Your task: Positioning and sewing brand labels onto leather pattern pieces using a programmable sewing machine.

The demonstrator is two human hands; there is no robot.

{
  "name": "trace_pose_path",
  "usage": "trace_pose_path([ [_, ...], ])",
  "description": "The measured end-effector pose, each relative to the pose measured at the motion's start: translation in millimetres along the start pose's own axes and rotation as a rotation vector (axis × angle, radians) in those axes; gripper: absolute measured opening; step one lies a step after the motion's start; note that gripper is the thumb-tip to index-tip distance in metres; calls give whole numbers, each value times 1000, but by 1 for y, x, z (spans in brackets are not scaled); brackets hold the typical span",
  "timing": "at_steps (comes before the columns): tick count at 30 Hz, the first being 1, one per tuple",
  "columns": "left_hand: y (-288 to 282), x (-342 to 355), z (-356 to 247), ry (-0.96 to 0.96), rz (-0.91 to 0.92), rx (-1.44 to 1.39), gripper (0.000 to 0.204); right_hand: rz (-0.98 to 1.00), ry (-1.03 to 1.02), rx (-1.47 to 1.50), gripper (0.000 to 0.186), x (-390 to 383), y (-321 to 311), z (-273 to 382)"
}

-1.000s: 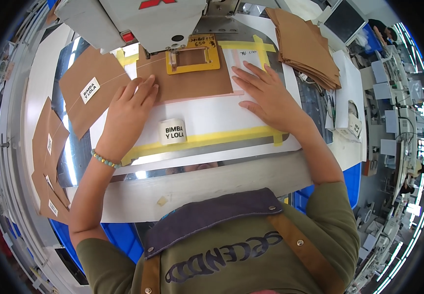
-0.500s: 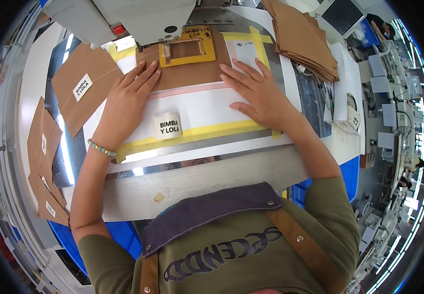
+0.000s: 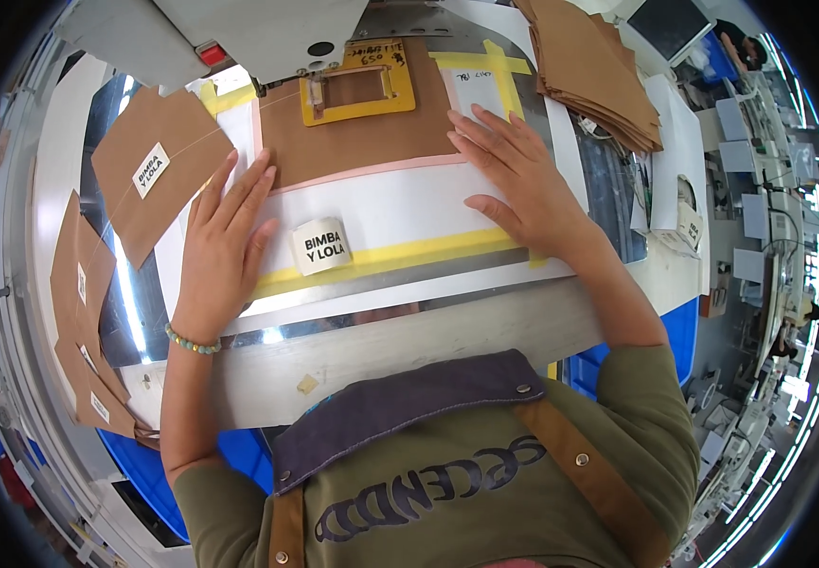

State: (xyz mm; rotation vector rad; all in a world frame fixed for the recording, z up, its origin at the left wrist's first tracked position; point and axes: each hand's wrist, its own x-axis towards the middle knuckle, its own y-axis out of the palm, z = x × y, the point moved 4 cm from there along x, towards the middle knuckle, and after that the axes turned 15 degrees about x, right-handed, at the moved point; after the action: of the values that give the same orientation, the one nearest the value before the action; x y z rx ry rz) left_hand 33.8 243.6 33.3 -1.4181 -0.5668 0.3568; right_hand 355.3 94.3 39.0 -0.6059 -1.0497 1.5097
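A brown panel (image 3: pixel 362 147) lies flat on a white sheet under the sewing machine head (image 3: pixel 211 38). The yellow metal frame (image 3: pixel 357 119) rests on the panel's upper part. At the panel's lower left corner is my left hand (image 3: pixel 220 251), open with its fingers stretched out flat. My right hand (image 3: pixel 520 185) is open too, its spread fingers lying at the panel's right edge. Neither hand holds anything. A small stack of white labels (image 3: pixel 321 246) with dark lettering sits on the sheet between my hands.
A brown panel with a white label (image 3: pixel 149 170) lies at the left, above more labelled brown pieces (image 3: pixel 81 275). A pile of brown panels (image 3: pixel 589 76) stands at the back right. Yellow tape (image 3: pixel 409 248) borders the sheet. A white box (image 3: pixel 679 222) is at the right.
My left hand has slid left and toward me, off the panel's middle, uncovering its lower left corner. My right hand has shifted slightly right. The panel and frame look unmoved.
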Motion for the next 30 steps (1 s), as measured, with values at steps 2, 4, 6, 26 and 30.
trace_pose_path([
  [2, 0, 1, -1, 17, -2, -1, 56, 36, 3, -27, 63, 0, 4, -1],
  [4, 1, 1, -1, 24, 5, 8, 57, 70, -5, -43, 63, 2, 9, -3],
  [6, 2, -1, 1, 29, -17, -3, 57, 80, 13, -28, 63, 3, 8, -3],
  [26, 7, 4, -3, 19, 55, -13, 65, 125, 41, -83, 65, 4, 8, 2],
  [30, 6, 6, -5, 19, 54, 12, 66, 138, 45, -87, 67, 3, 9, 2],
])
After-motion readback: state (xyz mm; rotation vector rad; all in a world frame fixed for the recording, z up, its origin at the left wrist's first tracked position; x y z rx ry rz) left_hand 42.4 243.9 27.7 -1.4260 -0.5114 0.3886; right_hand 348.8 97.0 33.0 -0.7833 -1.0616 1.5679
